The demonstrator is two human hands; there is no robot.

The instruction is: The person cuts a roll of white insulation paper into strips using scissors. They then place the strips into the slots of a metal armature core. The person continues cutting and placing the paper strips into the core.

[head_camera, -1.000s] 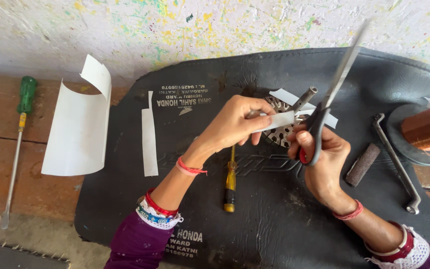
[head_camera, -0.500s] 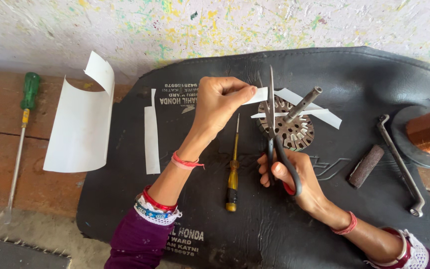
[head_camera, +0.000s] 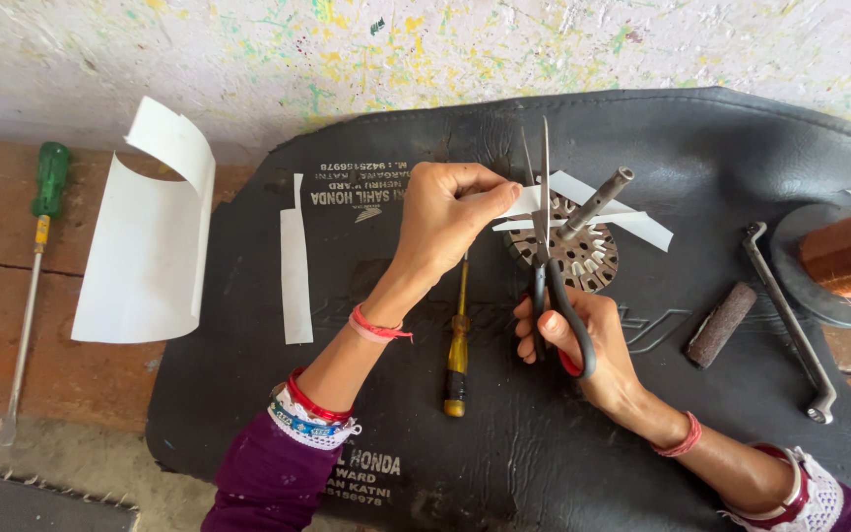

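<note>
On the black rubber mat (head_camera: 721, 128), seen from the head camera, the left hand (head_camera: 440, 222) pinches one end of a white paper strip (head_camera: 642, 225) between thumb and fingertips, holding it out level above a slotted metal motor core (head_camera: 583, 258) with its shaft (head_camera: 598, 202) tilted up. The right hand (head_camera: 578, 345) is clenched through the loops of black-handled scissors (head_camera: 544, 246), blades pointing away and set across the strip just beside the left fingertips. By the look of it, the step in hand is trimming the strip; the next move calls for closing the blades squarely while the left hand keeps the paper taut and clear of the edge.

Whether the blades already bite the paper is hard to tell, since they show edge-on. The core's lower rim is hidden behind the scissors and right hand. A copper wire spool (head_camera: 844, 256) is cut off at the right edge. A yellow-handled screwdriver (head_camera: 457, 345) lies between the forearms; another cut strip (head_camera: 294, 266), a curled white sheet (head_camera: 150, 236) and a green-handled screwdriver (head_camera: 36, 256) lie to the left.
</note>
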